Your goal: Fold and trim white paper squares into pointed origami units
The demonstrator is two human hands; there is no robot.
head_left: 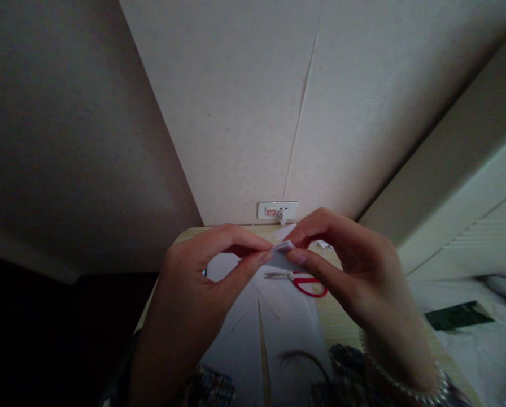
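Between my two hands is a small folded piece of white paper [282, 247], raised above the table. My left hand [213, 271] pinches its left end between thumb and index finger. On the other side, my right hand [348, 265] grips the right end the same way. Below the hands lie scissors [307, 284] with red handles, their blades pointing left and part of a handle hidden by my right hand. White paper sheets [293, 333] are spread under them, with a narrow gap between two of the sheets.
The light wooden table [337, 322] stands against the wall. A wall socket [277, 210] with a white plug is just behind it. Scraps of paper [322, 244] lie near the back edge. At the right, a dark green flat object [458, 315] rests on white cloth.
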